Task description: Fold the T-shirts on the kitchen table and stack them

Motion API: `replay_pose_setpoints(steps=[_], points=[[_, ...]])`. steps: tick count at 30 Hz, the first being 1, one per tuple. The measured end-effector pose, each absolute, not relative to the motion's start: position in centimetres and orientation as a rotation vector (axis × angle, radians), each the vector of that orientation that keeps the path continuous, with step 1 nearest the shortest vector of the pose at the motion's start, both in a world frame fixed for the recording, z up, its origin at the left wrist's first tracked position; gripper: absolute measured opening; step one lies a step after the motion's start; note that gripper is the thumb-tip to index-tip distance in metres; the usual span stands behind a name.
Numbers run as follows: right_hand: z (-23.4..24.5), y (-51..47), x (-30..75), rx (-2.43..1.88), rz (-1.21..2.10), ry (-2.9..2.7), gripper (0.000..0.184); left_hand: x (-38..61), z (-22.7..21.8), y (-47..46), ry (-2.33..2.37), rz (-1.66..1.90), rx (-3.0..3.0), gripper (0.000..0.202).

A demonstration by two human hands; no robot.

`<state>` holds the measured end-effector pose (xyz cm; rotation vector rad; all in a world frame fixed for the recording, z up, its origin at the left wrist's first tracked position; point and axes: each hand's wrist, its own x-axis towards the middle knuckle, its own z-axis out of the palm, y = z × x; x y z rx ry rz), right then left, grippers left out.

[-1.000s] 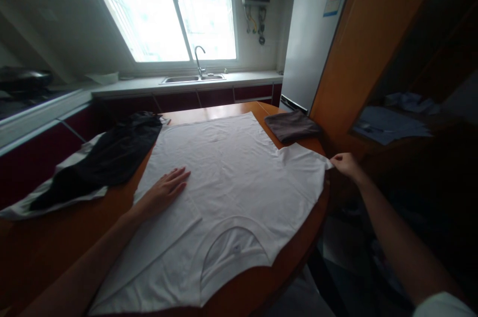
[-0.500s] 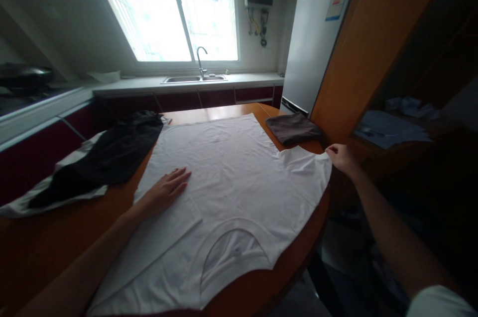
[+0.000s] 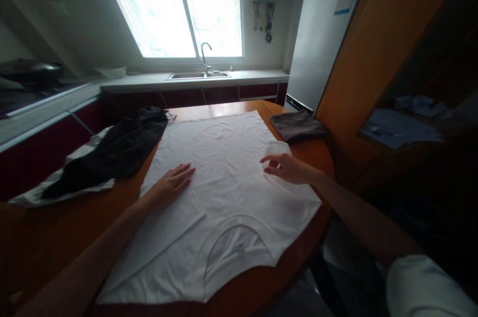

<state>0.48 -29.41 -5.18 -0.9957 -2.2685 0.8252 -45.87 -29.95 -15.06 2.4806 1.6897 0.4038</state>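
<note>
A white T-shirt [image 3: 224,177] lies spread on the wooden table, its round neckline towards me. One sleeve on the left side is folded inward over the body in a long straight-edged flap. My left hand [image 3: 170,186] rests flat on the shirt near that flap, fingers stretched out. On the other side, the right sleeve is turned inward over the shirt. Just above this turned-in cloth is my right hand [image 3: 287,166], its fingers curved and thumb and forefinger apart, with no cloth visible between the tips.
Dark clothing [image 3: 115,148] lies over a white garment [image 3: 85,192] at the table's left. A folded dark grey cloth [image 3: 298,126] sits at the far right of the round-edged table [image 3: 324,158]. Beyond are a sink [image 3: 186,76], a fridge [image 3: 321,38] and a stove with a pan [image 3: 32,70].
My right hand has moved left from the table's edge, bringing the right sleeve inward over the shirt, and its pinch has loosened. My left hand stays flat on the cloth.
</note>
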Motion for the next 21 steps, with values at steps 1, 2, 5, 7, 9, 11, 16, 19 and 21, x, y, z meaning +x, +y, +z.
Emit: replay_pose_setpoints(steps=[1,2,5,7,9,11,16,19,21], points=[[-5.6,-28.7,0.6,-0.976,0.896,-2.272,0.029,-45.9,-15.1,-30.0,1.683,0.41,2.483,0.087],[-5.9,-27.7,0.9,-0.985,0.933,-2.239,0.03,-45.9,-15.2,-30.0,1.678,0.42,2.484,0.086],[-6.3,-24.1,2.8,-1.097,0.837,-2.053,0.027,-45.8,-14.9,-30.1,1.658,0.494,2.485,0.084],[-6.5,-21.7,3.9,-1.156,0.7,-1.997,0.023,-45.4,-14.0,-30.4,1.638,0.59,2.508,0.082],[-6.6,-19.7,4.5,-1.19,0.612,-2.008,0.021,-44.2,-12.2,-31.1,1.581,0.667,2.563,0.075],[-7.0,-18.0,4.5,-1.206,0.591,-2.065,0.02,-41.8,-9.9,-32.2,1.462,0.648,2.645,0.061],[-8.2,-15.1,3.1,-1.248,0.63,-2.295,0.023,-32.3,-6.1,-35.2,0.99,0.336,2.883,0.036],[-9.3,-14.5,2.4,-1.33,0.584,-2.345,0.04,-27.2,-6.5,-35.4,0.838,0.252,3.027,0.031],[-10.1,-14.5,2.3,-1.343,0.561,-2.371,0.049,-25.0,-7.4,-34.9,0.803,0.188,3.109,0.029]])
